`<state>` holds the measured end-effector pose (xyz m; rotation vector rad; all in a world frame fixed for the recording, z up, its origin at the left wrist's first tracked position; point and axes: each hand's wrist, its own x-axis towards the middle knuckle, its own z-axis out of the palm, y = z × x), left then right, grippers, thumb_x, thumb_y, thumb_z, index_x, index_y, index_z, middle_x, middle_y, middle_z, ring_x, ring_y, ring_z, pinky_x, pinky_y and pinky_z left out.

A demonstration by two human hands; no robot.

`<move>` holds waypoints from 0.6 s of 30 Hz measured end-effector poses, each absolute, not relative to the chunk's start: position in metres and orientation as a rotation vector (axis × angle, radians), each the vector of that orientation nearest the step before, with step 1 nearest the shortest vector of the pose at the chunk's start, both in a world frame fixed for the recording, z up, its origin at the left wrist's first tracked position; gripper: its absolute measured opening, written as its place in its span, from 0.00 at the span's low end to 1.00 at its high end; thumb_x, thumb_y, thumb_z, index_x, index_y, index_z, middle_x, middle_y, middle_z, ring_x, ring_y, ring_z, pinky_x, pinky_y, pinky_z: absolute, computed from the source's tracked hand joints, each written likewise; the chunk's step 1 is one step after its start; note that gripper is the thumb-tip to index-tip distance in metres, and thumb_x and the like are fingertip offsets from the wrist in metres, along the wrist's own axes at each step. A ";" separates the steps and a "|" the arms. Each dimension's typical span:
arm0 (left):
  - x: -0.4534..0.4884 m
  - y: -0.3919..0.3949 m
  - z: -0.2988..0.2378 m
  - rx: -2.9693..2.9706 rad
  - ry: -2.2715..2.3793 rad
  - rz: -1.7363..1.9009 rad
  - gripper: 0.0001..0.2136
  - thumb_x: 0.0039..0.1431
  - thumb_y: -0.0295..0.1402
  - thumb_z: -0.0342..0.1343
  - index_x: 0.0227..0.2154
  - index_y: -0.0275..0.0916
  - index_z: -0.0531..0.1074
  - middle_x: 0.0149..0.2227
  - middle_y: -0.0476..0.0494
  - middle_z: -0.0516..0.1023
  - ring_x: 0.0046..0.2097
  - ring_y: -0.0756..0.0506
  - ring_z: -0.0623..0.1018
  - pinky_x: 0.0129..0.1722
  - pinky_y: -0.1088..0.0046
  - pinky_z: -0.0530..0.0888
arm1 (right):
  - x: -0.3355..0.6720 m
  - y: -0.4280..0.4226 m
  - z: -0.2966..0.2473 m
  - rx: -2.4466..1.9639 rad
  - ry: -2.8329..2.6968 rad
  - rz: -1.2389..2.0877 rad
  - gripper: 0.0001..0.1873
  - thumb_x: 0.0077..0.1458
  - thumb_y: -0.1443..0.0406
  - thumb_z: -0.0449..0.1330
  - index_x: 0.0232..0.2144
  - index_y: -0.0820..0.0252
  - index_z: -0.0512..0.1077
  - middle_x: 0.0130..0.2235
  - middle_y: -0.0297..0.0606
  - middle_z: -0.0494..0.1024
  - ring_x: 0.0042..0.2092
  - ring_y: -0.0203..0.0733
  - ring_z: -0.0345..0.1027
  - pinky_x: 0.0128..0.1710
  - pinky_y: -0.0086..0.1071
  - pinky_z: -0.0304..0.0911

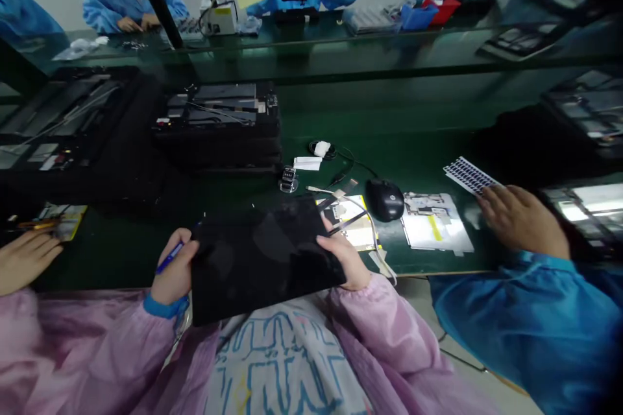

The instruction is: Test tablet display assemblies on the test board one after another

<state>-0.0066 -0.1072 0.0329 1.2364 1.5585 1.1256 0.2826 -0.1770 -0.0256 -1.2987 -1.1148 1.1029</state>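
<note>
Hands [348,259] grip black panel [263,259] by side edges; white cable [375,237] near.

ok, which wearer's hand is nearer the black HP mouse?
Right. Right hand grips the black panel, below and left of the HP mouse; left hand holds its opposite edge, farther left.

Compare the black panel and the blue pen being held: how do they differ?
Colour: the black panel is dark all over; the blue pen is mainly bright blue.
Shape and size: the panel is broad and flat; the pen is slim and far smaller.
Hold: the left grip and right grip both have the panel; only the left has the pen.
Shared: both are in the left grip.
</note>
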 end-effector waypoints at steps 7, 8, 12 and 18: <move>-0.019 -0.086 0.028 1.610 1.738 0.868 0.18 0.50 0.41 0.58 0.24 0.38 0.54 0.25 0.52 0.54 0.28 0.51 0.57 0.28 0.76 0.57 | 0.296 -0.157 -0.024 -1.446 -1.017 1.041 0.23 0.54 0.47 0.56 0.40 0.60 0.72 0.41 0.44 0.77 0.41 0.44 0.73 0.42 0.40 0.70; -0.018 -0.080 0.029 1.679 1.724 0.819 0.17 0.51 0.41 0.57 0.24 0.38 0.54 0.25 0.51 0.55 0.29 0.51 0.59 0.29 0.76 0.58 | 0.303 -0.157 -0.024 -1.491 -1.021 1.017 0.22 0.54 0.48 0.56 0.38 0.60 0.72 0.37 0.43 0.77 0.38 0.44 0.72 0.40 0.40 0.69; -0.014 -0.062 0.035 1.879 1.769 0.503 0.16 0.50 0.40 0.57 0.23 0.39 0.55 0.22 0.53 0.56 0.25 0.51 0.60 0.28 0.75 0.58 | 0.319 -0.153 -0.025 -1.544 -1.009 0.971 0.20 0.53 0.51 0.58 0.39 0.60 0.74 0.31 0.39 0.77 0.32 0.41 0.71 0.36 0.38 0.69; 0.016 -0.070 0.072 2.282 1.834 0.323 0.15 0.51 0.43 0.59 0.28 0.40 0.61 0.30 0.44 0.71 0.34 0.42 0.72 0.31 0.70 0.66 | 0.329 -0.150 -0.026 -1.550 -0.900 1.029 0.18 0.48 0.52 0.63 0.33 0.60 0.76 0.29 0.39 0.77 0.28 0.40 0.70 0.31 0.38 0.69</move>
